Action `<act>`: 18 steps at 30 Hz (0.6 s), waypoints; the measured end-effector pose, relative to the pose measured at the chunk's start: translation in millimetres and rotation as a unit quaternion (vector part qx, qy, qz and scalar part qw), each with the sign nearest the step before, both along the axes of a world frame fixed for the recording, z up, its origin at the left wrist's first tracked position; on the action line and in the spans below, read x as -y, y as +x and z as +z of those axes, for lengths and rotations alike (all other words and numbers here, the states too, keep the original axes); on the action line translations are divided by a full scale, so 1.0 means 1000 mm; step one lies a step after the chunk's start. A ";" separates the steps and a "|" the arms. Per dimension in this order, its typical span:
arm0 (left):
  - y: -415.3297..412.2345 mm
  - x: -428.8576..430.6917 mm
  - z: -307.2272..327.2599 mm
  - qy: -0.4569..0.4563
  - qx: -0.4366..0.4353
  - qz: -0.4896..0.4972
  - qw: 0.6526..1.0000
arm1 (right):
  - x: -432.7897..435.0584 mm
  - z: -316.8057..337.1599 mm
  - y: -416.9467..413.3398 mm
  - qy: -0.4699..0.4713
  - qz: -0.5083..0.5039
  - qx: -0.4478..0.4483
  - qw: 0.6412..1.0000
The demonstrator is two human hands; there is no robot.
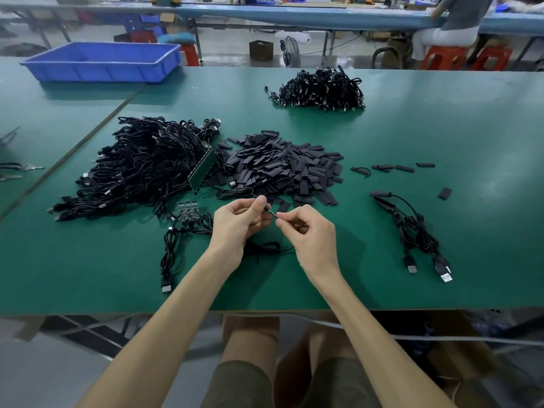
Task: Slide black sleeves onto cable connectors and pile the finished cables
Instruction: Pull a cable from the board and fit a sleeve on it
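**Sleeve stock dead ahead of the hands; held part lies crosswise**

- Green table (441, 136): all the work sits in its near half, hands close to the middle of the near edge.
- Unsleeved cable heap (138, 163): toward the left edge, well apart from the hands.
- Sleeve pile (282, 169): mid-table, straight out from the hands toward the far edge. Its near fringe almost reaches the left thumb.
- Second cable heap (321, 89): near the far edge, out of play.
- Finished cables (412, 228): small bunch toward the right edge, plugs pointing at the near edge. My read is that this is the drop pile, and the right hand is the nearer one.
- Left hand (238, 223): fingers curled, thumb and forefinger pinching the dark end of the connector end (271, 212).
- Right hand (309, 231): fingers curled, fingertips pinching the other tip.
- Connector end: lifted off the table between the two hands, long axis left to right, dipping slightly toward the right hand. Too thin to say whether a sleeve is on it yet. Its cable (265, 247) trails on the table under the hands.
- Loose sleeve (284, 206): just beyond the gap between the hands, the closest one, about equally near for either hand.
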State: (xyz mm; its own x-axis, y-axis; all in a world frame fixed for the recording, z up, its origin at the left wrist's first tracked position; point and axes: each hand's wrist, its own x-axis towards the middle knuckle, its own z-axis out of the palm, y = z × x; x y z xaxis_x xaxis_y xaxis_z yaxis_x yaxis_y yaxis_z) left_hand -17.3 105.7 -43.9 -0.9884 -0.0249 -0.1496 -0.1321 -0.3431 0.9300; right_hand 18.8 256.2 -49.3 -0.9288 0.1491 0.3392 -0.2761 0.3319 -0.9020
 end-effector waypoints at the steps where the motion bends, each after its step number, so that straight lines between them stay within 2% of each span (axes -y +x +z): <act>1: 0.000 0.000 0.000 0.004 -0.002 -0.001 1.000 | 0.000 0.000 0.000 -0.001 0.001 -0.002 1.000; 12: -0.002 0.008 0.000 0.063 0.006 -0.039 0.997 | 0.000 0.003 0.001 -0.013 0.014 -0.007 1.000; 18: 0.002 0.006 0.001 0.060 -0.003 -0.028 0.998 | -0.001 0.002 0.001 -0.027 0.022 0.000 0.999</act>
